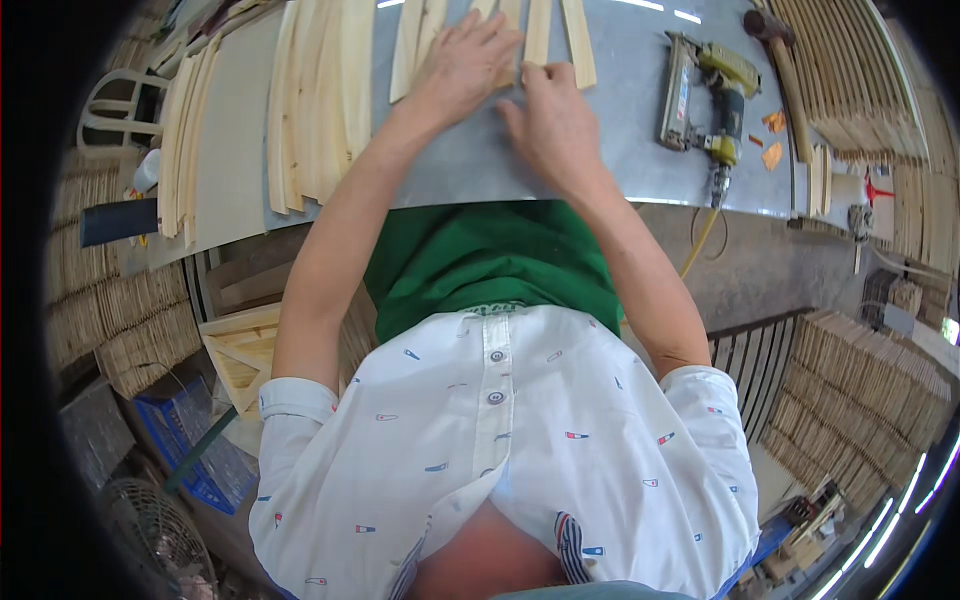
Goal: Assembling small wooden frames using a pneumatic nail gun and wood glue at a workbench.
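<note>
My left hand [462,62] lies flat and open on the wooden slats [520,30] while my right hand [550,120] pinches one slat's end on the grey table [640,150], nail gun [705,100] nearby.

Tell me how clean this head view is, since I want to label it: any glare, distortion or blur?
Head view: fisheye bends the metal table edge and darkens the corners; bright glare streaks lie on the tabletop near the far edge; daylight is even, shadows soft; both hands, left hand and right hand, and the wooden slats look sharp.
</note>
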`<action>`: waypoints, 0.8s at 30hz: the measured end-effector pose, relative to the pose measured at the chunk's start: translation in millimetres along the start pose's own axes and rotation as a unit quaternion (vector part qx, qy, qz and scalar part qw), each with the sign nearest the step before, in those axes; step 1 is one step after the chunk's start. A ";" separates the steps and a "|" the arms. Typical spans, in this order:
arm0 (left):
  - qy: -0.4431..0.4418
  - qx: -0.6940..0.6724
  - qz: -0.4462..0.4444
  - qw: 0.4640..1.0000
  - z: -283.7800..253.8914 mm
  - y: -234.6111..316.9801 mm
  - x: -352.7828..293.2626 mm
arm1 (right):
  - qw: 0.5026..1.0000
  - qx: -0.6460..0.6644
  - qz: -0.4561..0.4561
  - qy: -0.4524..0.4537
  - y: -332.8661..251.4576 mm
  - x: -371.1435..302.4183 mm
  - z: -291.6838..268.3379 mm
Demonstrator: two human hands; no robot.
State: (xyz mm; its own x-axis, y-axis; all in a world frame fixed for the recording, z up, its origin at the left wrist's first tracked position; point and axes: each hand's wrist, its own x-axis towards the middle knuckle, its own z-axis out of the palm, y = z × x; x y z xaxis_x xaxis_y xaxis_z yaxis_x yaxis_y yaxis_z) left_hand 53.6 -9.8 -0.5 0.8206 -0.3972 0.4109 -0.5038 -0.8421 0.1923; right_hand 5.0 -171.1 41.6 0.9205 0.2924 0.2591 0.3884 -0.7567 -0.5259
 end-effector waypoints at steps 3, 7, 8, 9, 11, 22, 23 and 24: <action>0.039 -0.001 0.003 0.999 5.1 -7.0 -0.2 | 1.000 -0.004 -0.006 -0.004 0.1 -6.5 4.0; 0.043 -0.018 0.009 0.999 4.6 -6.2 -0.8 | 0.999 0.002 0.032 -0.001 3.3 2.1 6.9; 0.053 -0.017 0.001 0.998 4.6 -4.4 -1.0 | 0.999 0.004 0.049 -0.003 5.4 6.1 6.7; 0.062 -0.016 -0.007 0.998 4.1 -1.7 -1.8 | 0.998 0.006 0.067 -0.006 8.0 9.1 5.9; 0.073 -0.013 -0.018 0.997 -2.0 -6.4 -3.7 | 0.998 0.023 0.057 0.031 26.2 16.1 8.1; -0.004 0.008 -0.128 0.992 -37.4 -10.9 -30.9 | 0.996 -0.034 0.078 0.004 14.5 33.6 9.2; -0.006 0.005 -0.121 0.993 -36.7 -9.9 -30.8 | 0.994 -0.050 0.092 -0.016 12.5 36.0 11.6; -0.003 0.011 -0.117 0.993 -36.6 -9.8 -31.4 | 0.992 -0.065 0.106 -0.035 11.5 38.0 14.1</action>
State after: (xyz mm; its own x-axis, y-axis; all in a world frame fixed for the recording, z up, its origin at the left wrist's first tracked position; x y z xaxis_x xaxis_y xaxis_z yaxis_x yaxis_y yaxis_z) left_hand 23.0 24.2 17.3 0.9157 -0.1924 0.3529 -0.2939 -0.9193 0.2615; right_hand 45.0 -160.4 34.1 0.9833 0.1560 0.0939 0.1817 -0.8730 -0.4526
